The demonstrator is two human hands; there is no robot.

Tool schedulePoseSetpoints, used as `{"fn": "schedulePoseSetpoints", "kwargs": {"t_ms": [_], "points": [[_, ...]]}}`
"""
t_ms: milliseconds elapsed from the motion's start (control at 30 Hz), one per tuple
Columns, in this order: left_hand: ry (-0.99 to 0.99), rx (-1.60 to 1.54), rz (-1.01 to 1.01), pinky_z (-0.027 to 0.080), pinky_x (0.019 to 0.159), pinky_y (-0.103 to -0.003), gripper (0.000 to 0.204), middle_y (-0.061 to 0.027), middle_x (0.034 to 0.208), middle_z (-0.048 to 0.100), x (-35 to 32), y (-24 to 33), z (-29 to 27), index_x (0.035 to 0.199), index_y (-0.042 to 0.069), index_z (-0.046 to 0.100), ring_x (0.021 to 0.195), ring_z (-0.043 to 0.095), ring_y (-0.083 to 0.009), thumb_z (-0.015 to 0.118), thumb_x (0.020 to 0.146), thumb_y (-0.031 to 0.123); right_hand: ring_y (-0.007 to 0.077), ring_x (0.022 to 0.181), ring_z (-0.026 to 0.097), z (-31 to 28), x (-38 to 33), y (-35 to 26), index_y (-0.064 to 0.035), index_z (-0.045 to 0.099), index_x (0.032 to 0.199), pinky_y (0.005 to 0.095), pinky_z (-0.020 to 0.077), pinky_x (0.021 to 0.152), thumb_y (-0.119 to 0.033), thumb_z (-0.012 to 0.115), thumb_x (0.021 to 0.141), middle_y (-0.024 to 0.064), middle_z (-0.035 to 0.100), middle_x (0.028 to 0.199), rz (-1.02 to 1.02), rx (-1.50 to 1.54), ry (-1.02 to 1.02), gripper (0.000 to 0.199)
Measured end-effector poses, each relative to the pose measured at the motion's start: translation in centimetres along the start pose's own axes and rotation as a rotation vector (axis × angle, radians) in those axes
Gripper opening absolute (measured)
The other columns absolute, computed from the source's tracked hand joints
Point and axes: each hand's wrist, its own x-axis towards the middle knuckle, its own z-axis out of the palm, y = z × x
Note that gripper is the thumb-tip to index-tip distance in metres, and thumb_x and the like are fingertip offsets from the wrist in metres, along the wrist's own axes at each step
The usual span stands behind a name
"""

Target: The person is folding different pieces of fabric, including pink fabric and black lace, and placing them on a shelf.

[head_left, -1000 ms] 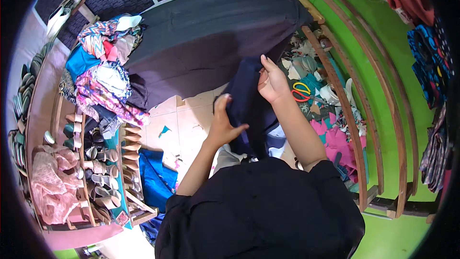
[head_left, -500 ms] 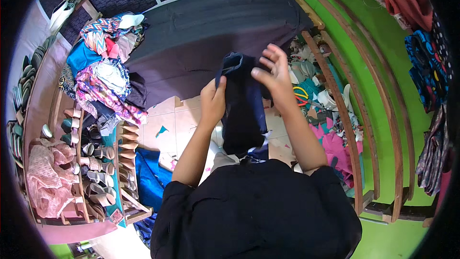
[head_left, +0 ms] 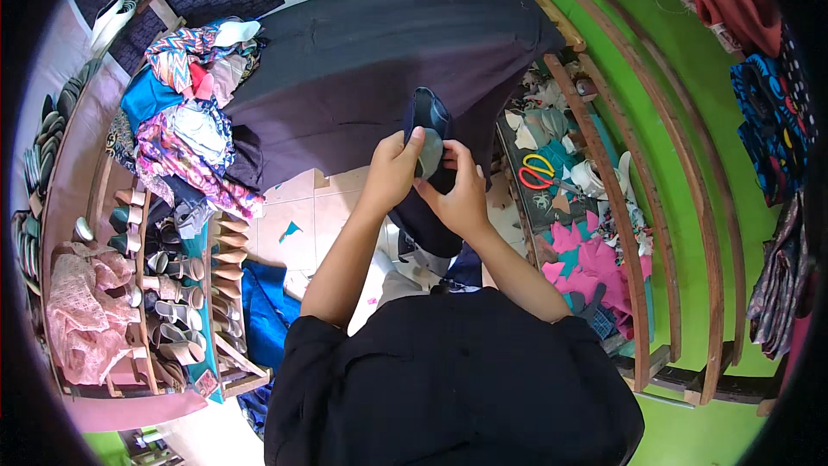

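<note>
Both my hands hold a dark blue shoe upper [head_left: 423, 110] in front of me, its opening facing up and away. A rounded grey-green part [head_left: 430, 155] shows at its near end, between my fingers. My left hand [head_left: 392, 170] is closed on its left side, the thumb pressed on top. My right hand [head_left: 466, 194] grips the near right side, fingers curled around the edge and thumb beneath. My fingers hide the piece's lower side. Dark cloth [head_left: 423, 223] lies below my hands.
Scissors with red and yellow handles [head_left: 536, 171] lie among fabric scraps [head_left: 595, 267] on the right, behind wooden rails [head_left: 642, 289]. A black cloth-covered surface [head_left: 345, 78] is ahead. Heaped clothes [head_left: 185, 134] and a rack of shoes [head_left: 181, 315] stand on the left.
My right hand, raised and spread apart before, has come down onto the piece. The piece has turned, and its grey-green part now shows. My left hand has shifted slightly right.
</note>
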Motion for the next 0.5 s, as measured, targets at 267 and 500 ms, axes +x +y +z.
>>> {"fn": "schedulePoseSetpoints", "kwargs": {"t_ms": [267, 500], "points": [[0.062, 0.220, 0.100, 0.036, 0.056, -0.028, 0.039, -0.0020, 0.059, 0.042, -1.1, 0.2, -3.7, 0.070, 0.000, 0.048, 0.060, 0.037, -0.0107, 0.047, 0.093, 0.032, 0.0355, 0.082, 0.057, -1.7, -0.1, 6.6, -0.0098, 0.049, 0.107, 0.0447, 0.0423, 0.072, 0.000, 0.055, 0.062, 0.0134, 0.062, 0.083, 0.144, -0.382, -0.150, 0.047], [0.332, 0.305, 0.059, 0.032, 0.056, -0.024, 0.037, 0.0052, 0.066, 0.042, -0.6, 1.3, -10.5, 0.073, 0.006, 0.050, 0.062, 0.035, -0.0068, 0.046, 0.094, 0.036, 0.0292, 0.090, 0.059, -5.4, -0.4, 13.3, -0.0101, 0.066, 0.086, 0.0521, 0.0289, 0.097, -0.006, 0.053, 0.066, 0.0094, 0.063, 0.089, 0.168, -0.685, -0.180, 0.025]]}}
